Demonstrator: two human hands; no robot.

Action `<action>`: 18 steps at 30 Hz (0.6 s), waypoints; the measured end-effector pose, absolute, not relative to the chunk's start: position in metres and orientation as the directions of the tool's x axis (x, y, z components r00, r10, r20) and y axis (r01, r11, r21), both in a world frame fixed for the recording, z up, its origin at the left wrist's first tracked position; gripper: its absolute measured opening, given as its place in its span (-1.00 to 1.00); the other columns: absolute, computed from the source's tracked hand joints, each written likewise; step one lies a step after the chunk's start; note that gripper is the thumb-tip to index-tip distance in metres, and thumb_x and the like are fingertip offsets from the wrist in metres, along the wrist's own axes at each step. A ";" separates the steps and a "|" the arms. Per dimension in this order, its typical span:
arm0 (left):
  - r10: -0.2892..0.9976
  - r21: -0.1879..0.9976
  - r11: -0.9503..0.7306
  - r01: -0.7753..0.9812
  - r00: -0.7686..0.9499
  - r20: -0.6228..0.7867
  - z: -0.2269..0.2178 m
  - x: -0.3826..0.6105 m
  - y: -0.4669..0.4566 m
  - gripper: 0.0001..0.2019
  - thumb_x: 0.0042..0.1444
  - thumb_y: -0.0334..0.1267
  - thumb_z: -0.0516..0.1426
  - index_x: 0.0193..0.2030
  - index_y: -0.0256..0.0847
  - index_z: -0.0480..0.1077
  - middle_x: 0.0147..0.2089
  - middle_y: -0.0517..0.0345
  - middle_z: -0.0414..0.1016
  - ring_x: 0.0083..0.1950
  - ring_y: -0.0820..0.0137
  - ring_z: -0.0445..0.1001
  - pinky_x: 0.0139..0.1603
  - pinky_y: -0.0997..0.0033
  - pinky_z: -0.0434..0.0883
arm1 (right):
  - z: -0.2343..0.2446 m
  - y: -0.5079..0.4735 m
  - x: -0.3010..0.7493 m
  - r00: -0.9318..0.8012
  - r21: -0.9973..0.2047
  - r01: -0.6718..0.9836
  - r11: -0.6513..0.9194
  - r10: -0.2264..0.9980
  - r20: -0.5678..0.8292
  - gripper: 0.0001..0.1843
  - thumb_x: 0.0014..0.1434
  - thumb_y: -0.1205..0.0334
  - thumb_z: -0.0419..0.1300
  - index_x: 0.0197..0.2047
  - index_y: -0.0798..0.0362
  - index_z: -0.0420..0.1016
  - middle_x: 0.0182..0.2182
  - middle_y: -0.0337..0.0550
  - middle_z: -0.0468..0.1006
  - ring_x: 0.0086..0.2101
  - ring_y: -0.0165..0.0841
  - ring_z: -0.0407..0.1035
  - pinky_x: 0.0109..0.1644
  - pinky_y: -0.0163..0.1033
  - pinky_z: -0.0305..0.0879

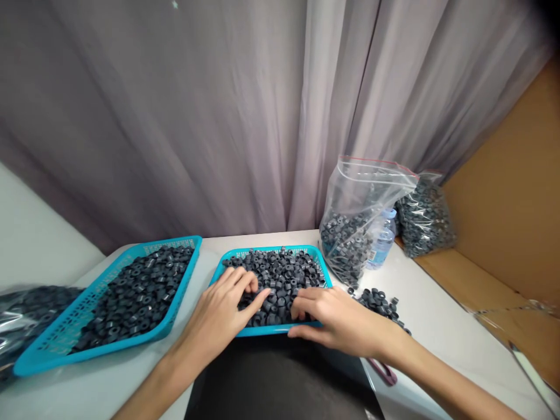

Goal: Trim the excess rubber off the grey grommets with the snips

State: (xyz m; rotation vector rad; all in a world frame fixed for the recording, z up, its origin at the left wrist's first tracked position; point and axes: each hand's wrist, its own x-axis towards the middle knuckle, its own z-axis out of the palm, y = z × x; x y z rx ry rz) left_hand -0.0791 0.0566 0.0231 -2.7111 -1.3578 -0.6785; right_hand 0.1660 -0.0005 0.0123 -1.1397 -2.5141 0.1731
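A blue plastic tray (pixel 271 252) in front of me is heaped with several small black rubber rings (pixel 282 274). My left hand (pixel 223 309) lies on the rings at the tray's near left, fingers stretched out and spread. My right hand (pixel 335 318) rests at the tray's near right corner, fingers curled onto the rings and thumb along the tray's front edge. Neither hand visibly grips a ring.
A second blue tray (pixel 52 344) of the same rings sits to the left, beside a dark bag (pixel 21 309). Two clear zip bags (pixel 359 221) (pixel 424 219) of rings and a water bottle (pixel 382 239) stand at back right. Loose rings (pixel 378 300) lie on the table. Cardboard (pixel 503 204) stands right; a curtain hangs behind.
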 end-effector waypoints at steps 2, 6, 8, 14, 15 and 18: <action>0.790 0.181 -0.593 0.784 0.524 0.318 0.031 -0.071 0.063 -0.72 0.33 0.06 0.08 -0.14 -0.12 0.35 -0.09 0.10 0.46 0.03 0.14 0.40 0.05 0.10 0.35 | 0.014 0.005 0.171 -0.535 -0.306 0.723 0.620 0.782 0.320 -0.76 0.42 0.01 0.11 -0.14 -0.01 0.42 -0.21 -0.20 0.53 -0.20 -0.30 0.46 -0.17 -0.21 0.37; 0.774 0.219 -0.633 0.743 0.602 0.195 0.040 -0.052 0.073 -0.50 0.24 0.24 0.09 0.15 -0.02 0.35 0.19 0.10 0.44 0.28 0.08 0.33 0.24 0.05 0.33 | 0.004 0.023 0.185 -0.371 -0.309 0.804 0.509 0.834 0.408 -0.61 0.36 -0.07 0.17 0.08 0.01 0.38 0.02 -0.01 0.46 0.05 -0.10 0.33 0.05 0.02 0.42; 0.756 0.235 -0.653 0.720 0.639 0.144 0.037 -0.043 0.077 -0.35 0.16 0.33 0.11 0.26 0.00 0.31 0.28 0.07 0.40 0.36 0.03 0.28 0.31 0.00 0.29 | -0.004 0.031 0.193 -0.347 -0.325 0.812 0.485 0.848 0.400 -0.35 0.28 -0.14 0.23 0.27 0.04 0.25 0.17 0.10 0.35 0.17 -0.03 0.24 0.17 0.13 0.38; 0.754 0.265 -0.648 0.714 0.651 0.087 0.019 -0.032 0.083 -0.31 0.15 0.29 0.16 0.31 -0.07 0.32 0.31 -0.06 0.37 0.40 -0.08 0.24 0.37 -0.14 0.21 | -0.016 0.037 0.202 -0.379 -0.342 0.802 0.489 0.861 0.340 -0.22 0.30 -0.16 0.21 0.40 0.06 0.08 0.18 0.12 0.38 0.19 -0.02 0.26 0.29 0.18 0.29; 0.757 0.271 -0.644 0.716 0.647 0.089 0.018 -0.032 0.083 -0.37 0.19 0.25 0.14 0.28 -0.07 0.33 0.29 -0.05 0.38 0.38 -0.06 0.26 0.35 -0.13 0.22 | -0.016 0.037 0.202 -0.382 -0.345 0.802 0.488 0.862 0.333 -0.24 0.30 -0.15 0.21 0.39 0.07 0.10 0.15 0.11 0.41 0.17 -0.02 0.28 0.28 0.18 0.30; 0.760 0.292 -0.637 0.714 0.644 0.085 0.021 -0.036 0.083 -0.51 0.24 0.16 0.14 0.18 -0.06 0.37 0.19 0.02 0.43 0.30 0.03 0.34 0.29 -0.04 0.30 | -0.015 0.037 0.202 -0.388 -0.354 0.798 0.488 0.865 0.318 -0.31 0.31 -0.14 0.21 0.33 0.09 0.21 0.09 0.11 0.46 0.13 -0.02 0.32 0.25 0.19 0.32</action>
